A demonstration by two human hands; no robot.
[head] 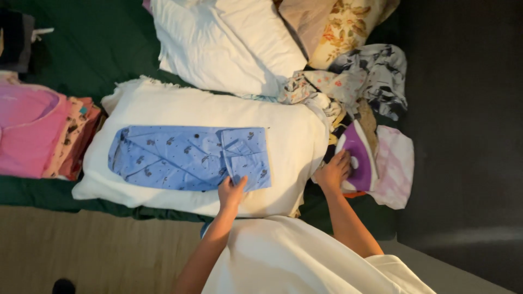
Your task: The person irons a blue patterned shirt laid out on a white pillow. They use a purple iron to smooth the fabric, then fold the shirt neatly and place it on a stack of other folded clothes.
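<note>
- Our left hand [233, 190] lies flat, fingers spread, on the near right corner of the folded blue patterned cotton garment [188, 158]; it presses the cloth and clasps nothing.
- That garment is spread lengthwise on a thick white folded towel pad [289, 136], which lies on the dark green bedsheet [98, 49].
- Our right hand [333, 171] is at 3 o'clock from the garment, its grip curled loosely round the handle of the purple and white steam iron [358, 155], which stands off the pad's right edge beside a pale pink cloth [395, 163].
- At 9 o'clock of the pad we see a stack of pink folded clothes [32, 130].
- At 12 o'clock lie two white pillows [229, 43], and at 1 o'clock a floral cushion [348, 27] above a heap of crumpled printed clothes [365, 76].
</note>
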